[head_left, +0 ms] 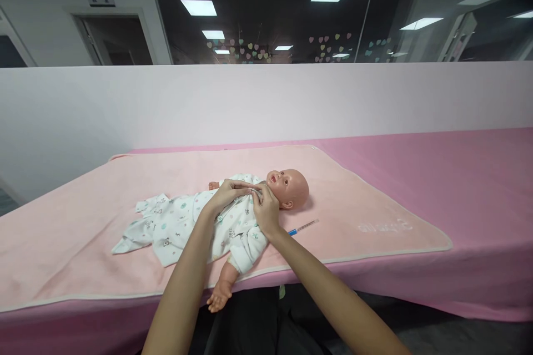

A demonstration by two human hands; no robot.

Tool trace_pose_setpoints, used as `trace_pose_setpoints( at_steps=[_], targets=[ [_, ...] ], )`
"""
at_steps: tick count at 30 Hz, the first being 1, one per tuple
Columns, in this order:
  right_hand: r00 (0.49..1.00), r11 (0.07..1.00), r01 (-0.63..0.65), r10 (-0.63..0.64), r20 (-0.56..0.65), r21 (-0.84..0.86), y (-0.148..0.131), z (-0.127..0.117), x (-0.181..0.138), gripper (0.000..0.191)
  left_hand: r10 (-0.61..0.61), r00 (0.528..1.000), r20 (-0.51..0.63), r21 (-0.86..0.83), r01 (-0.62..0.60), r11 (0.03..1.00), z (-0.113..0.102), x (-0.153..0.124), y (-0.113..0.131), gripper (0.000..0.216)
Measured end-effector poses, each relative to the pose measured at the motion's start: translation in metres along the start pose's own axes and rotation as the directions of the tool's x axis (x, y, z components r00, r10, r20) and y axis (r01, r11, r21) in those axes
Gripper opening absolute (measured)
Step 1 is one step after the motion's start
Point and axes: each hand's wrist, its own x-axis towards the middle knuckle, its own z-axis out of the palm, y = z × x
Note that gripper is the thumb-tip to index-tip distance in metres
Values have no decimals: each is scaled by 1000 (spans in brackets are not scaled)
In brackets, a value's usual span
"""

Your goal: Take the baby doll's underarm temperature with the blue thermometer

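Observation:
A baby doll [296, 187] lies on its back, head to the right, dressed in a white printed baby suit [179, 215]. Both my hands meet at the suit's neckline, just below the doll's chin. My left hand [229, 193] is closed, its fingers pinching the collar edge from the left. From the right, my right hand [266, 208] pinches the same edge, fingertips nearly touching the left ones. What exactly sits between the fingertips is mostly hidden. One doll arm [222, 288] hangs over the table's near edge, and the suit's legs lie flat.
Under the doll is a pale pink blanket [353, 205] on a table with a darker pink cloth [470, 194]. A thin thermometer-like stick with a blue end [303, 227] lies beside my right wrist. A low white partition [266, 102] stands behind the table.

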Motion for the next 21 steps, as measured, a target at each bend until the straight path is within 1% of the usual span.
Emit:
trace_pose_setpoints(
  at_steps=[2,9,14,21],
  targets=[
    [1000,1000,-6,6,8,2,0,0,0,18,5,1000,-30,14,-4,1000,0,2,-2,33],
    [1000,1000,-9,9,16,5,-3,-3,0,23,-23,999,-46,-21,22,1000,0,2,-1,34],
    [1000,1000,0,0,9,-9,-1,-2,-1,21,-42,996,-74,-5,42,999,1,2,1,29],
    [1000,1000,-1,1,4,4,0,-1,-2,19,-61,994,-93,-27,59,998,3,3,2,22]
  ],
)
